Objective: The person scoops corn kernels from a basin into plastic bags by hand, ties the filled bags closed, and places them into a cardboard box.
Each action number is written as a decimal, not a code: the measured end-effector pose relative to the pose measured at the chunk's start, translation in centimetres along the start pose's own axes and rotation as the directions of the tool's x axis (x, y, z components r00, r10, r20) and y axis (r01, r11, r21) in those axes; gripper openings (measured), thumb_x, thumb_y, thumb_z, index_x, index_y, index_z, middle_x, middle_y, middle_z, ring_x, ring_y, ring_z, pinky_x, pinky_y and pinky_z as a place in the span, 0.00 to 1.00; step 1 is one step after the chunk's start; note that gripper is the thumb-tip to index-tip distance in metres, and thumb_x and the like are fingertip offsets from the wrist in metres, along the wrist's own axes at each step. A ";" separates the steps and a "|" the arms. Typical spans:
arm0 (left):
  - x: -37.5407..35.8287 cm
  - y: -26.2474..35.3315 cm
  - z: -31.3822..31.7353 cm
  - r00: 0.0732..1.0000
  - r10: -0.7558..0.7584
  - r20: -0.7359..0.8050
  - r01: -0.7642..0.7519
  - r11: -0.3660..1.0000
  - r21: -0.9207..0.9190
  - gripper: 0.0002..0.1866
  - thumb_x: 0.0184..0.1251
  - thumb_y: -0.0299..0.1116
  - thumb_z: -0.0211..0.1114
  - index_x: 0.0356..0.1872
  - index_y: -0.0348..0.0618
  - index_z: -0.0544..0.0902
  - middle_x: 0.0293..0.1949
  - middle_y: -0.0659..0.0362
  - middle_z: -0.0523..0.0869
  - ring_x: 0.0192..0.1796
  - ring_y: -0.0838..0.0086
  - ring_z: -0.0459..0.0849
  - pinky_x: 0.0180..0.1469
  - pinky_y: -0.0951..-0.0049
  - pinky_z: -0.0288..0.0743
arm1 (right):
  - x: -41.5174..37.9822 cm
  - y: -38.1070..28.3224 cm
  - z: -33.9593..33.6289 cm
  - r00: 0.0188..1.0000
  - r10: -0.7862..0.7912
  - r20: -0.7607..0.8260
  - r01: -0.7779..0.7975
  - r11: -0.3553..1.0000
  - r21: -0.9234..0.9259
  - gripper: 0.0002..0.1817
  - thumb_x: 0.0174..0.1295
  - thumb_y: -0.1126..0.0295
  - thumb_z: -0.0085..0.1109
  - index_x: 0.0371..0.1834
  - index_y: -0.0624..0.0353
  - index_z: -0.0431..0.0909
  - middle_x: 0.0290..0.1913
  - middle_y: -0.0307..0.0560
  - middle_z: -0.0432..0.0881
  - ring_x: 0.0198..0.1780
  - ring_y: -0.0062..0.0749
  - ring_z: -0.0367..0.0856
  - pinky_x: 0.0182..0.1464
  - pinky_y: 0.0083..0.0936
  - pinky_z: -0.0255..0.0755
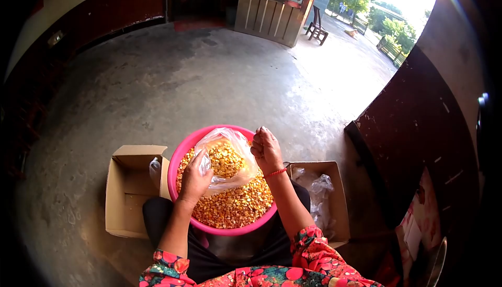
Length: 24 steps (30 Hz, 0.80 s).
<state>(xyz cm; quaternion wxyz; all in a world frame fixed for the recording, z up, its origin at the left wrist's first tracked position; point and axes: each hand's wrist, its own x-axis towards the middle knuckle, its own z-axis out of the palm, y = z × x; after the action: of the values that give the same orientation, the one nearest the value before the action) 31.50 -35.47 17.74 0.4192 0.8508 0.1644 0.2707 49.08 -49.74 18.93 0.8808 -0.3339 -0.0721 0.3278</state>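
A pink basin (183, 146) full of yellow-orange corn kernels (230, 208) rests between my knees. On the kernels lies a clear plastic bag (241, 146), its mouth spread wide, with corn inside. My left hand (195, 178) is closed on the bag's left edge. Above the basin's right rim, my right hand (265, 148) is raised with its fingers curled together, apart from the bag. What those fingers hold, if anything, is too small to make out. A red bracelet circles the right wrist.
A cardboard box (125, 203) with a plastic bag in it stands left of the basin. Another box (339, 203) on the right holds crumpled clear bags (320, 193). Farther off are an open door (272, 18) and a chair (317, 28) outside.
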 end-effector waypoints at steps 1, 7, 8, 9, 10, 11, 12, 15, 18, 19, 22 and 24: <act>0.0 0.1 0.0 1.000 -0.010 0.005 0.011 1.000 -0.005 0.29 0.49 0.23 0.63 0.57 0.34 0.70 0.55 0.44 0.76 0.59 0.57 0.74 0.61 0.68 0.66 | -0.4 -0.3 1.2 0.996 -0.007 0.091 0.007 1.000 0.001 0.09 0.67 0.63 0.48 0.31 0.53 0.70 0.18 0.28 0.60 0.16 0.12 0.52 0.16 0.11 0.49; 0.1 -0.4 0.3 0.999 0.053 0.006 -0.053 0.998 0.038 0.28 0.49 0.22 0.60 0.56 0.31 0.70 0.54 0.42 0.75 0.57 0.54 0.74 0.60 0.65 0.67 | -1.3 2.3 5.2 0.988 0.008 0.153 0.014 0.990 -0.139 0.10 0.67 0.63 0.48 0.30 0.54 0.70 0.19 0.28 0.62 0.17 0.11 0.55 0.18 0.11 0.49; 0.1 -0.5 0.2 0.998 0.056 0.003 -0.056 0.998 0.040 0.28 0.49 0.22 0.60 0.56 0.31 0.70 0.54 0.42 0.75 0.57 0.54 0.74 0.60 0.65 0.67 | -1.1 3.0 5.0 0.990 0.010 0.142 0.015 0.984 -0.179 0.10 0.67 0.64 0.48 0.29 0.54 0.70 0.19 0.29 0.64 0.18 0.13 0.58 0.19 0.12 0.51; 0.0 -0.5 0.2 0.999 0.051 0.003 -0.051 0.999 0.011 0.28 0.49 0.22 0.60 0.56 0.31 0.70 0.53 0.42 0.76 0.57 0.54 0.74 0.60 0.65 0.67 | -0.9 3.9 5.0 0.994 -0.020 0.108 0.044 0.974 -0.222 0.10 0.67 0.65 0.48 0.29 0.55 0.70 0.20 0.30 0.66 0.20 0.13 0.60 0.21 0.12 0.53; 0.0 -0.6 0.2 0.999 0.046 0.003 -0.045 0.999 -0.019 0.28 0.49 0.21 0.61 0.56 0.31 0.70 0.53 0.42 0.76 0.57 0.54 0.74 0.60 0.65 0.67 | -0.7 4.5 5.0 0.996 -0.052 0.074 0.070 0.961 -0.266 0.09 0.67 0.65 0.48 0.29 0.55 0.70 0.20 0.31 0.67 0.21 0.14 0.61 0.23 0.13 0.55; 0.0 -0.6 0.2 0.999 0.047 0.003 -0.047 0.999 -0.019 0.28 0.49 0.21 0.61 0.56 0.31 0.70 0.53 0.42 0.76 0.57 0.54 0.74 0.60 0.65 0.67 | -0.9 4.4 4.8 0.991 -0.038 0.126 0.078 0.940 -0.333 0.10 0.66 0.66 0.48 0.29 0.57 0.71 0.22 0.34 0.70 0.25 0.16 0.67 0.29 0.14 0.61; 0.0 -0.6 0.3 0.999 0.050 -0.002 -0.050 0.998 -0.028 0.28 0.49 0.21 0.60 0.56 0.31 0.70 0.53 0.42 0.76 0.57 0.53 0.74 0.60 0.65 0.67 | -0.8 4.6 4.6 0.991 -0.039 0.126 0.079 0.939 -0.334 0.10 0.66 0.66 0.48 0.29 0.57 0.71 0.22 0.34 0.70 0.25 0.16 0.67 0.29 0.14 0.61; 0.1 -0.5 0.3 0.997 0.075 -0.013 -0.075 0.997 -0.017 0.28 0.48 0.20 0.60 0.56 0.31 0.69 0.53 0.42 0.76 0.57 0.53 0.74 0.59 0.64 0.67 | -0.2 5.3 3.4 0.965 -0.082 0.250 0.203 0.836 -0.510 0.13 0.66 0.65 0.49 0.30 0.62 0.75 0.29 0.39 0.78 0.33 0.23 0.77 0.42 0.21 0.70; 0.1 0.0 0.1 0.996 0.084 -0.020 -0.084 0.996 0.001 0.29 0.48 0.20 0.61 0.57 0.33 0.70 0.54 0.43 0.76 0.58 0.55 0.74 0.60 0.65 0.67 | -0.6 5.2 3.4 0.967 -0.030 0.252 0.184 0.765 -0.618 0.14 0.66 0.63 0.49 0.32 0.64 0.76 0.31 0.41 0.80 0.37 0.23 0.78 0.45 0.22 0.71; 0.1 0.1 0.1 0.997 0.072 -0.019 -0.072 0.997 -0.001 0.29 0.48 0.20 0.61 0.57 0.35 0.70 0.54 0.44 0.76 0.59 0.57 0.74 0.60 0.67 0.67 | -0.6 5.2 3.2 0.962 0.005 0.273 0.181 0.736 -0.652 0.14 0.67 0.63 0.49 0.33 0.65 0.76 0.33 0.43 0.81 0.38 0.23 0.79 0.45 0.22 0.71; 0.1 0.0 0.2 0.998 0.056 -0.011 -0.056 0.998 0.002 0.30 0.47 0.20 0.61 0.58 0.35 0.70 0.54 0.44 0.76 0.59 0.57 0.73 0.60 0.66 0.67 | -1.1 4.6 3.5 0.952 0.030 0.304 0.190 0.724 -0.663 0.14 0.66 0.64 0.49 0.33 0.65 0.76 0.31 0.41 0.80 0.36 0.22 0.78 0.43 0.21 0.72; 0.1 -0.4 0.3 0.999 0.043 0.000 -0.043 0.999 -0.017 0.30 0.47 0.20 0.61 0.58 0.35 0.70 0.55 0.44 0.76 0.59 0.57 0.73 0.60 0.66 0.67 | -1.3 3.8 3.3 0.946 0.040 0.322 0.194 0.726 -0.660 0.13 0.66 0.64 0.50 0.33 0.65 0.75 0.30 0.40 0.80 0.35 0.22 0.78 0.42 0.20 0.72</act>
<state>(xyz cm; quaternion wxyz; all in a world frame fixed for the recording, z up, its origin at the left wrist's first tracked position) 31.75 -35.40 17.26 0.4205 0.8507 0.1436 0.2807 44.88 -46.61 19.15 0.6857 -0.5743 -0.3406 0.2897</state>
